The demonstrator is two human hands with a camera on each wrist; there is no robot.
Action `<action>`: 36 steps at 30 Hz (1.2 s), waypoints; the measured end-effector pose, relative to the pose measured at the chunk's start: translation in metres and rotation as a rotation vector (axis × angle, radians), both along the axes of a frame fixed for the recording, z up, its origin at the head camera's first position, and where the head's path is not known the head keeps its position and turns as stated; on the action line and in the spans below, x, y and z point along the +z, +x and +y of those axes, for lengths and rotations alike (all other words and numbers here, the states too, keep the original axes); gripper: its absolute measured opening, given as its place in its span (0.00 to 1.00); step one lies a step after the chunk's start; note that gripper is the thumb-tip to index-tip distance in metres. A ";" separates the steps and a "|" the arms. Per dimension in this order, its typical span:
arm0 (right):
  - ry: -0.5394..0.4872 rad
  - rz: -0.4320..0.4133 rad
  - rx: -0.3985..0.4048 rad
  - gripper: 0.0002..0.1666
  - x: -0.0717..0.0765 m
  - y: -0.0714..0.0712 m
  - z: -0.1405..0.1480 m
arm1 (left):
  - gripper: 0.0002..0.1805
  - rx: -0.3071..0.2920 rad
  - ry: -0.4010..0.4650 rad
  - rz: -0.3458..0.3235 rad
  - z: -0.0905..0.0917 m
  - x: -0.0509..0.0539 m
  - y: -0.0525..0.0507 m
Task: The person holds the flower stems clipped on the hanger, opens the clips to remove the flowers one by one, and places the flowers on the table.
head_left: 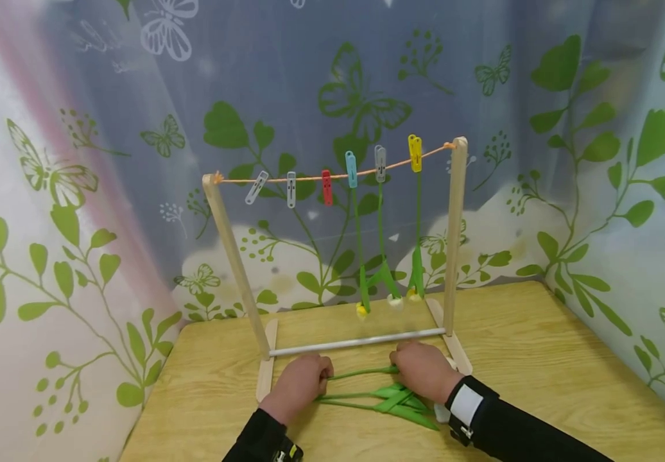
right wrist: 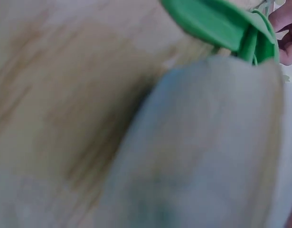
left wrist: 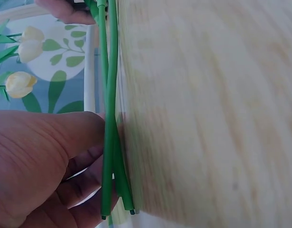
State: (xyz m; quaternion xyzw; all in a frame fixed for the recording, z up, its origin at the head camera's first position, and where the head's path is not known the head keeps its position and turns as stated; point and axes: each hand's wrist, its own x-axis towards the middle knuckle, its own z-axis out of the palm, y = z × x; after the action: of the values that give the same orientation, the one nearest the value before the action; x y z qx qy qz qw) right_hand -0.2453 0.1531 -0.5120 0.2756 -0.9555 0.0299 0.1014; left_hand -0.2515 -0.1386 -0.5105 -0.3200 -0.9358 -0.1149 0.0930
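Several artificial tulips with green stems and leaves (head_left: 402,401) lie on the wooden table in front of a small rack. My left hand (head_left: 298,385) pinches the stem end of the tulip (head_left: 361,372) farthest from me. In the left wrist view, other stems (left wrist: 109,95) cross in front of its thumb and fingers. My right hand (head_left: 427,372) grips the same tulip farther along, near its leaves; its fingertips are partly hidden. A pale tulip bloom (right wrist: 198,152) fills the right wrist view, blurred and close, below a green leaf (right wrist: 212,21).
The rack has two wooden posts (head_left: 456,237), a white crossbar (head_left: 361,342) and an orange cord (head_left: 309,178). Three tulips (head_left: 381,218) hang bloom-down from blue, grey and yellow clothespins (head_left: 416,154). A red clothespin (head_left: 327,187) and two pale ones (head_left: 291,190) hold nothing. Patterned curtains stand behind.
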 end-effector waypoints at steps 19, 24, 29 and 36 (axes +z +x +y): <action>0.079 0.093 0.053 0.22 0.060 0.012 0.011 | 0.14 0.009 0.030 0.014 0.001 -0.005 0.005; 0.103 0.161 0.085 0.23 0.083 0.012 0.013 | 0.12 0.016 0.025 0.018 0.000 -0.004 0.007; 0.099 0.225 0.129 0.25 0.108 0.014 0.012 | 0.13 0.015 0.016 -0.004 -0.001 -0.003 0.003; 0.109 0.289 0.151 0.27 0.150 0.014 0.008 | 0.08 0.008 0.073 -0.129 -0.005 -0.003 -0.003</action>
State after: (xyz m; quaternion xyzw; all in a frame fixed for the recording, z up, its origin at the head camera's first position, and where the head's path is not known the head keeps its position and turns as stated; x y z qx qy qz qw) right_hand -0.2315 0.1608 -0.3624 0.3529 -0.9078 -0.0545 0.2201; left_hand -0.2541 -0.1434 -0.5137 -0.3047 -0.9363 -0.1688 0.0448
